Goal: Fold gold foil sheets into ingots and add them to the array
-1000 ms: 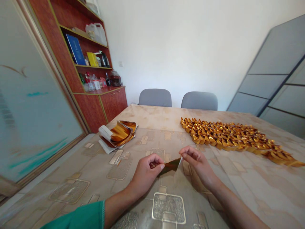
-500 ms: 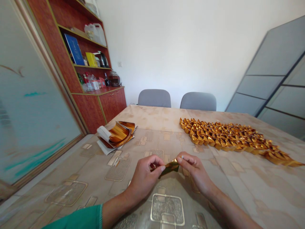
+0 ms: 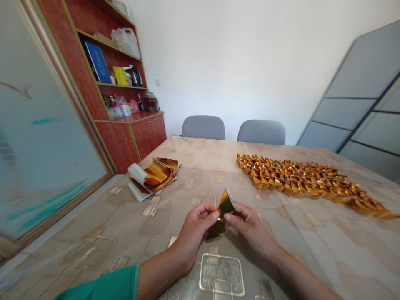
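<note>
Our left fingertips (image 3: 214, 215) pinched the near edge of a small sheet of gold foil paper (image 3: 224, 205), thumb pressed against forefinger. Our right fingertips (image 3: 228, 216) pinched the same sheet from the other side, almost touching the left ones. The paper stood folded between them, one corner pointing up above the knuckles and a darker flap hanging below, just over the table. We could not tell how many folds it carried.

The other fingers of our left hand (image 3: 193, 229) curled loosely inward, and those of our right hand (image 3: 250, 227) curled under the paper. Both hands hovered close together over the middle of the near table edge. A green sleeve (image 3: 106, 285) covered our left forearm, while the right forearm was bare.

The table (image 3: 93, 233) wore a beige cloth printed with rounded squares. To the far left of our hands lay a loose stack of gold sheets (image 3: 154, 174), its top leaves curling up. To the far right, well apart from our hands, rows of folded gold pieces (image 3: 306, 179) lay packed side by side in a long band.

Beyond the table's far edge stood two grey chairs (image 3: 203, 127), side by side before a white wall. A red-brown cabinet (image 3: 125, 137) with filled shelves stood at the left, and grey panels (image 3: 359, 112) leaned at the right.
</note>
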Motion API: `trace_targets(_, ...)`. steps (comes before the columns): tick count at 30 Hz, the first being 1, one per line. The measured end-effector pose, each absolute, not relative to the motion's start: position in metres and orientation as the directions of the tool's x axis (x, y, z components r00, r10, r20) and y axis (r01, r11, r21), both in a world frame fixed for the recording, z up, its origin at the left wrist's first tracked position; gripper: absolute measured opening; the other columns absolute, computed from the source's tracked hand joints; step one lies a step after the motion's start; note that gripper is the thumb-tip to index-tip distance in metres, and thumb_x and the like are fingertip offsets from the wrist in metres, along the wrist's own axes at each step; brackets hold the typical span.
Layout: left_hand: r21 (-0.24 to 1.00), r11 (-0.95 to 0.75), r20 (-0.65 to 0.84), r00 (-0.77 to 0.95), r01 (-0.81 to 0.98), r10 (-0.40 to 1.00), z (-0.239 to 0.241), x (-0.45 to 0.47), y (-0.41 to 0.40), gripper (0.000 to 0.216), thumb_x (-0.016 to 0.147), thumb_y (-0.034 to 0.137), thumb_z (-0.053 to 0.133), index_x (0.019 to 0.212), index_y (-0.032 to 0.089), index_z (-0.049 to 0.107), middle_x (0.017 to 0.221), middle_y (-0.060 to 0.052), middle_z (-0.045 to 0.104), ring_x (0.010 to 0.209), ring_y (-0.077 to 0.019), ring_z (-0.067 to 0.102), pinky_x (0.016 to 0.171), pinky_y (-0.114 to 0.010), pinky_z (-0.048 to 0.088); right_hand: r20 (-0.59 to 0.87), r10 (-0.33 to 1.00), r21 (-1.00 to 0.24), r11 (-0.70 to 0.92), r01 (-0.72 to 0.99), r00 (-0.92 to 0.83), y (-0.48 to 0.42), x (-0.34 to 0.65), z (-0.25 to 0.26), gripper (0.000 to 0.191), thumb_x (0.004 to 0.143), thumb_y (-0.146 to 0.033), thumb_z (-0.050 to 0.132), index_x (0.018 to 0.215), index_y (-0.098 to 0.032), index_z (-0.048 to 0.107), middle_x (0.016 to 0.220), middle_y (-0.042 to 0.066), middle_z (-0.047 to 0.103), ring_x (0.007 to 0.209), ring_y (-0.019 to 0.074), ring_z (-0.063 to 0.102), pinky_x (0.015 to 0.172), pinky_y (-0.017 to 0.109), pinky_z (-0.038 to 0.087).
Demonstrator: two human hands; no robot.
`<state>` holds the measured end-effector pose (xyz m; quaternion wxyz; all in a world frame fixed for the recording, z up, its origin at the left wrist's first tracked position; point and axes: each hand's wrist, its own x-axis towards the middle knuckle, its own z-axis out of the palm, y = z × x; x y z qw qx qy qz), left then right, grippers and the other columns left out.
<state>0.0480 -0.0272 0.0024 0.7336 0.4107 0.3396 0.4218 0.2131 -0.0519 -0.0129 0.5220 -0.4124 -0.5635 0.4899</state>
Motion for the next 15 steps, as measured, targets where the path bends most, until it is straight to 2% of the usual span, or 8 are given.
trace_targets(8,0.867,0.408,-0.231,0.496,-0.287,0.837,0.003,0.047,-0.027,0.035,0.062,0.028,0.086,0.086,0.012,0.065,0.079,-0.004,0.069,0.07,-0.0141,0.062,0.069,-0.026,0.046,0.122,0.988,-0.993,0.121,-0.018,-0.099,-0.055,0.218,-0.019,0.032,0.095,-0.047,0.054,0.078,-0.02,0.059,0.07,0.0,0.052,0.067,0.0161,0.048,0.06,0.028,0.04)
trace_targets(11,0.876,0.392,-0.207,0.513,-0.282,0.833,0.003,0.047,-0.028,0.028,0.062,0.026,0.085,0.077,0.013,0.064,0.071,-0.001,0.066,0.063,-0.0101,0.056,0.062,-0.022,0.041,0.12,0.99,-0.992,0.122,0.017,-0.072,-0.056,0.219,-0.016,0.034,0.095,-0.046,0.053,0.075,-0.02,0.056,0.065,-0.002,0.049,0.06,0.014,0.044,0.056,0.026,0.037)
trace_targets(15,0.91,0.332,-0.172,0.503,-0.248,0.847,0.004,0.047,-0.03,0.023,0.063,0.024,0.083,0.07,0.014,0.063,0.061,0.003,0.061,0.055,-0.0079,0.049,0.056,-0.021,0.035,0.175,0.984,-0.982,0.175,0.064,-0.021,-0.058,0.219,-0.007,0.028,0.092,-0.043,0.059,0.075,-0.02,0.058,0.067,-0.002,0.052,0.06,0.0133,0.044,0.057,0.026,0.037)
